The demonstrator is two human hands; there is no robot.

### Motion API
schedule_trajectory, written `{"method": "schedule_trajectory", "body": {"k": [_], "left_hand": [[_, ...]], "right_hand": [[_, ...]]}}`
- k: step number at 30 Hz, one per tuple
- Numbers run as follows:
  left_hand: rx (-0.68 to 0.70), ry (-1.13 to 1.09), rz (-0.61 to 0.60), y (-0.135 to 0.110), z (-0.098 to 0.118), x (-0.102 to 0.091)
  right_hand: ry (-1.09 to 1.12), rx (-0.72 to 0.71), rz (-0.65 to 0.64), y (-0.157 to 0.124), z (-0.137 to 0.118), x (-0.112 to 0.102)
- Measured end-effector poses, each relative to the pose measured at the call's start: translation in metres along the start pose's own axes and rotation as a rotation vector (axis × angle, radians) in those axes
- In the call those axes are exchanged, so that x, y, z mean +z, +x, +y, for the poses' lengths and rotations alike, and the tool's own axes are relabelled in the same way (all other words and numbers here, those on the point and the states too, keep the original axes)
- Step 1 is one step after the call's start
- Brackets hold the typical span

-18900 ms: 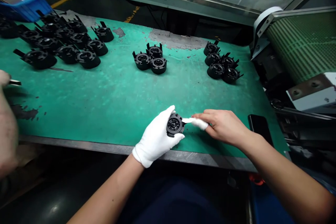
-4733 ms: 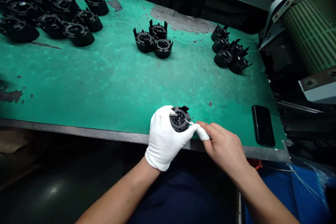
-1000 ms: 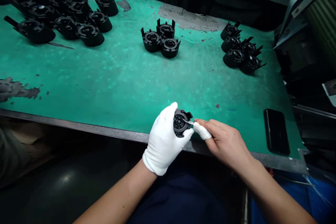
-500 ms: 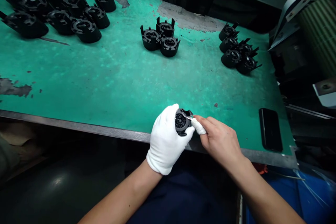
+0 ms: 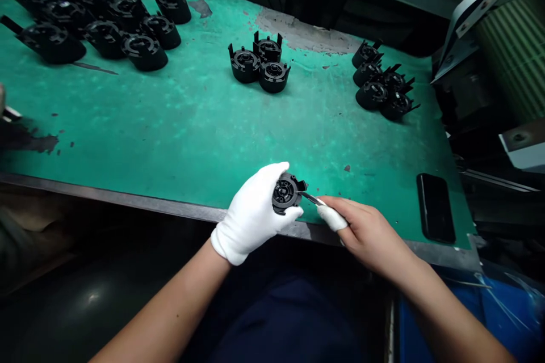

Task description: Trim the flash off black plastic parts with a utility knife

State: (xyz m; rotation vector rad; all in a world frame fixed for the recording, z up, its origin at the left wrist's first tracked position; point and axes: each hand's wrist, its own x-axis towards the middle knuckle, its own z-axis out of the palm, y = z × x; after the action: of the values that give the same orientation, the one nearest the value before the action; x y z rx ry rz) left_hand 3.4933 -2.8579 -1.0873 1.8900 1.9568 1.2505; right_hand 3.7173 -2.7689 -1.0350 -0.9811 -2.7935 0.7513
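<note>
My left hand [image 5: 251, 212], in a white glove, is closed around a round black plastic part [image 5: 285, 193]. Ribs and rings show on the part's face, which is turned up towards me, and a tab stands at its rim. My right hand [image 5: 368, 232] is bare except for a white wrap on the thumb. It grips a thin-bladed knife [image 5: 310, 197], whose handle is mostly hidden in the fingers. The blade's tip meets the right rim of the part, near the tab. Both hands are over the front edge of the green table.
Three similar black parts [image 5: 273, 76] stand mid-table. Larger groups stand at the back left [image 5: 145, 52] and right [image 5: 372, 93]. A black phone [image 5: 436, 207] lies at the right front of the green table [image 5: 179, 125]. At the left edge, a blurred object [image 5: 11, 114] intrudes.
My left hand has shifted left with the black part and turned it slightly. My right hand has drawn back a little to the right, baring more blade. A blurred object has appeared at the left edge.
</note>
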Motion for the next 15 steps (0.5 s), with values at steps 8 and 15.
{"method": "schedule_trajectory", "body": {"k": [8,15], "left_hand": [[-0.021,-0.04,-0.165,0.012,-0.004,-0.012],[-0.014,-0.039,-0.212,0.015,-0.006,-0.017]], "right_hand": [[-0.004,-0.107,-0.153,0.018,0.002,-0.007],[-0.059,-0.115,-0.222,0.018,0.004,-0.006]]}}
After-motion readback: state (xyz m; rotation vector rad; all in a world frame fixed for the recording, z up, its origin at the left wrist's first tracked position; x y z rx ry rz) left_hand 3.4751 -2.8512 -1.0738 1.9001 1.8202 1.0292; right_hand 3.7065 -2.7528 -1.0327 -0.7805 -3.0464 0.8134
